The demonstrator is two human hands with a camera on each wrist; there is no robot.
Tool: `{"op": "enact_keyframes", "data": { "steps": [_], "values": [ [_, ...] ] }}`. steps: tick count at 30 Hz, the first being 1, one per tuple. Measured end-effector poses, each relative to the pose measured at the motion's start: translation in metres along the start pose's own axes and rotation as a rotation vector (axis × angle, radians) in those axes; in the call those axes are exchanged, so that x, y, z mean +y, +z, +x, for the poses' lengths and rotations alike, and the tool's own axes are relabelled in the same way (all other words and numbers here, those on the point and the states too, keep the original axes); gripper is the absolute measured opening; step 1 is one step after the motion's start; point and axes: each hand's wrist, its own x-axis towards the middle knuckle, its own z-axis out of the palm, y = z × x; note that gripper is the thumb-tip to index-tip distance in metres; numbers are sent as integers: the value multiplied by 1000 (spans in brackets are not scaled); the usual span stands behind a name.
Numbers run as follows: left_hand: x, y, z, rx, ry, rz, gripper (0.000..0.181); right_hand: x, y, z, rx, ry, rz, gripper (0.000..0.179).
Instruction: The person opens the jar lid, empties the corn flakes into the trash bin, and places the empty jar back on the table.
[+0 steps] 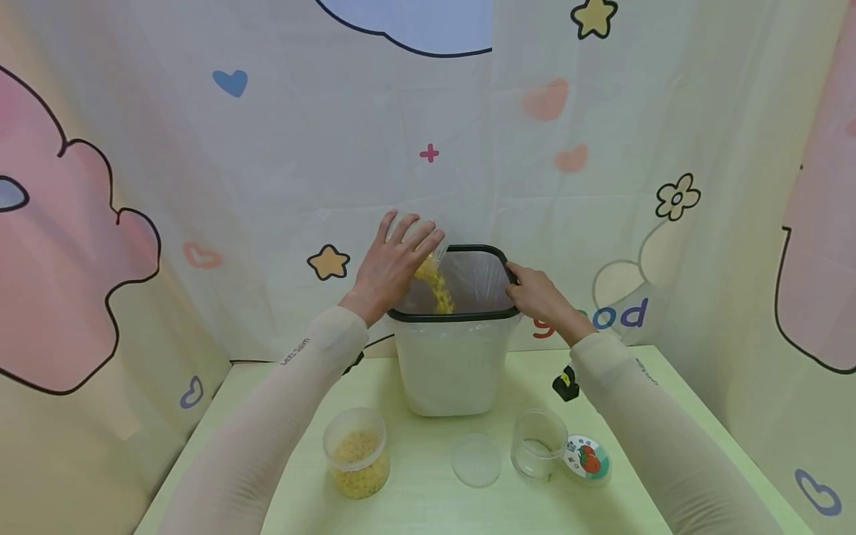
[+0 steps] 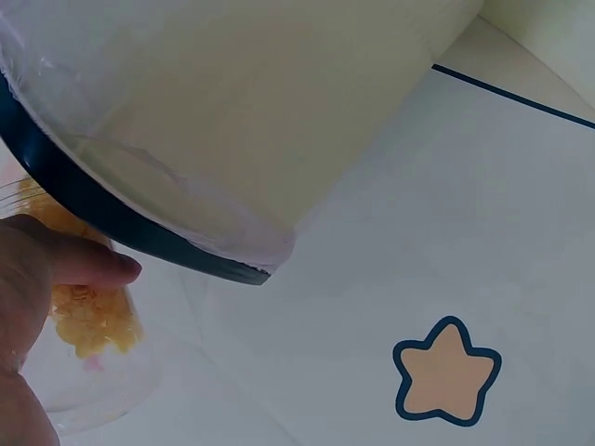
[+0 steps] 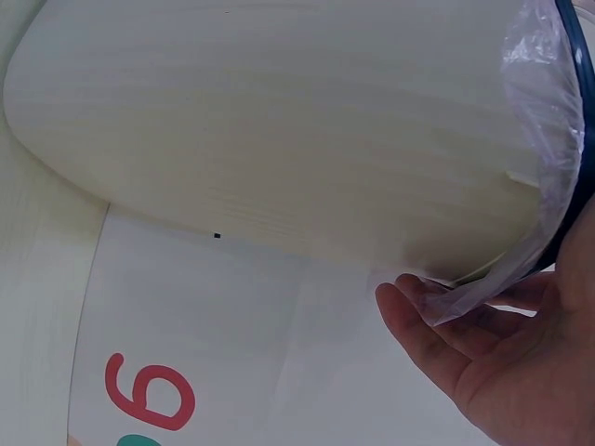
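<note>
The white trash bin (image 1: 452, 368) has a black rim and a clear plastic liner folded over its edge. My left hand (image 1: 394, 271) grips a clear plastic jar (image 2: 107, 395) tipped over the bin's left side, its thumb on the jar in the left wrist view. Yellow pieces (image 1: 441, 295) stream down from the jar into the bin. With its fingers curled at the edge, my right hand (image 1: 538, 297) holds the bin's right rim, and in the right wrist view the liner (image 3: 539, 139) lies against the fingers.
On the table stand a clear tub of yellow pieces (image 1: 360, 464) at front left and an empty clear jar (image 1: 538, 446) at right. Between them lies a translucent lid (image 1: 476, 461). A round lid with a tomato picture (image 1: 588, 459) and a small black object (image 1: 565, 384) lie further right.
</note>
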Motion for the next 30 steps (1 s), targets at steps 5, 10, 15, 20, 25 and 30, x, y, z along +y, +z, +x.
{"op": "enact_keyframes", "data": {
  "steps": [5,10,15,20,25,30],
  "values": [
    [-1,-1,1,-11,22,25,80,1,0,0,0,-3,-8,59],
    [0,-3,2,-21,37,38,84,1,1,0,-4,5,-2,59],
    [0,-5,2,-32,40,57,84,1,1,0,-5,9,2,59],
    [0,-5,2,-56,58,103,91,0,0,-1,-6,6,0,59],
    [0,-6,2,-71,92,169,96,0,0,0,-1,1,-3,59],
    [-1,-6,1,-67,109,198,97,-1,-1,1,-3,5,-4,60]
  ]
}}
